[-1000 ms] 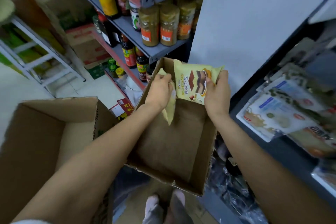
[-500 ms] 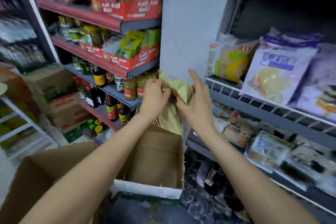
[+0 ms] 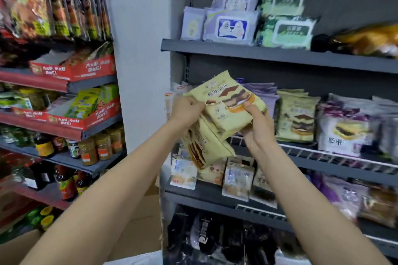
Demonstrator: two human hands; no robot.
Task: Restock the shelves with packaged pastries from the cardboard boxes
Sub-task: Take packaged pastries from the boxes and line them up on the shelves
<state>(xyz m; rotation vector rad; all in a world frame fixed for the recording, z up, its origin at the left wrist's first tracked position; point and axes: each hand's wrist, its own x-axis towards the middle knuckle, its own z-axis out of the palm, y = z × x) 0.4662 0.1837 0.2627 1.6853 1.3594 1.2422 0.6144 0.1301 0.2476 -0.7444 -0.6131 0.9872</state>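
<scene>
Both hands hold up a bunch of yellow pastry packets (image 3: 224,101) printed with a layered cake, in front of the grey shelf unit. My left hand (image 3: 187,109) grips the packets at their left edge; further yellow packets (image 3: 204,146) hang below it. My right hand (image 3: 257,129) grips the top packet's lower right corner. Just right of the hands, matching yellow packets (image 3: 296,116) stand on the wire-fronted middle shelf (image 3: 336,155). A cardboard box (image 3: 137,228) shows between my forearms at the bottom.
Purple and white pastry bags (image 3: 344,127) fill the middle shelf to the right. Packets (image 3: 232,28) lie on the upper shelf, more (image 3: 237,178) on the lower one. A white pillar (image 3: 140,71) divides this unit from left shelves with jars (image 3: 97,148) and sauce bottles (image 3: 66,185).
Both hands lifted the yellow packets out of the cardboard box and raised them to the middle shelf's height. The view swung up from the box to the shelves.
</scene>
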